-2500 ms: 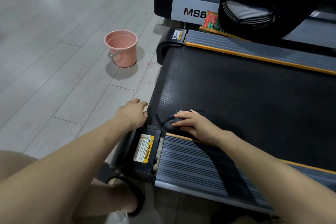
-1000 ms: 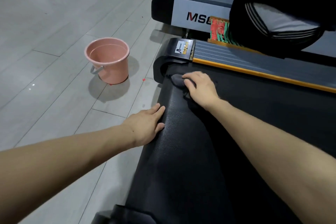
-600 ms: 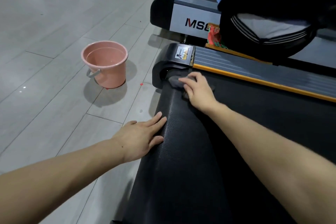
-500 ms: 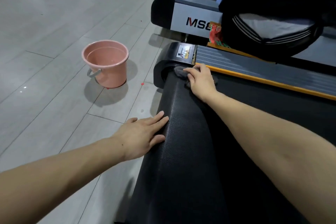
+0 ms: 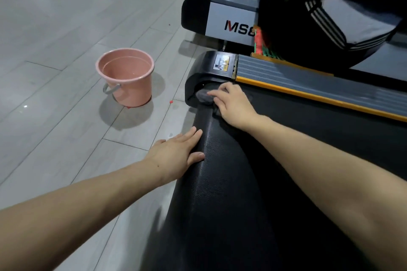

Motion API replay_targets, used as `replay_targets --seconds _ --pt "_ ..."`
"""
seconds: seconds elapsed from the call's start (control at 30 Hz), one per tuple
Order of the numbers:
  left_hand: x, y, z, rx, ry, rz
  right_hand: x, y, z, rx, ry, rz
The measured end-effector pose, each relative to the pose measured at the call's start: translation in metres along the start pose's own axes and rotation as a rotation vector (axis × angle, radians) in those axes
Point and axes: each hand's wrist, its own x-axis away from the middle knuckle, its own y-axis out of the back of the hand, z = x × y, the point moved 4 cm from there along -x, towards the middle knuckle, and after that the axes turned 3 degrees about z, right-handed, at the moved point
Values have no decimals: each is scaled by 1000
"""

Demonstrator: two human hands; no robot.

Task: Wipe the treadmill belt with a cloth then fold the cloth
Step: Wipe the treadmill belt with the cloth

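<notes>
Nearest the camera, the treadmill belt [image 5: 220, 193] fills the lower frame from 6 o'clock up toward centre, its dark textured surface curving over the rear edge. At about 9 o'clock of that edge, the left hand [image 5: 176, 156] lies flat, fingers straight and relaxed, palm braced on the belt's rolled end, gripping nothing. It looks like a steadying prop.

Further out, toward 12 o'clock, the right hand [image 5: 233, 103] presses down on the cloth [image 5: 203, 97], a small dark grey wad bunched under the fingers, right in the corner where the belt meets the black end cap [image 5: 202, 68]. The fingers seem laid over it, pushing more than pinching. Beside it at 1 o'clock runs the grey ribbed side rail [image 5: 308, 79] with its orange strip.

So the wiping step is in hand, and it has reached the belt's far corner. The next move, I'd judge, calls for firm downward pressure and a sweep out of that corner; folding hasn't begun.

Beyond, at 10 o'clock on the floor [image 5: 55, 72], stands a pink bucket [image 5: 127, 77], well apart. At 1 o'clock, another treadmill [image 5: 229, 20] and a person in dark clothing [image 5: 330, 6].
</notes>
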Motion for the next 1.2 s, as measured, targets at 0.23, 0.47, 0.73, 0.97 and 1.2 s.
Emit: replay_targets --seconds 0.23,0.47,0.73,0.97,1.2 --pt "5 22 30 32 110 -80 7 1 26 42 5 127" --pt "22 19 77 -78 229 -31 -18 0 32 171 140 167" --pt "21 17 62 41 154 -107 -12 -9 54 179 68 216" --pt "25 27 63 42 101 -217 12 -15 72 173 343 303" --pt "40 27 82 -33 73 -272 -46 -18 41 214 -16 169"
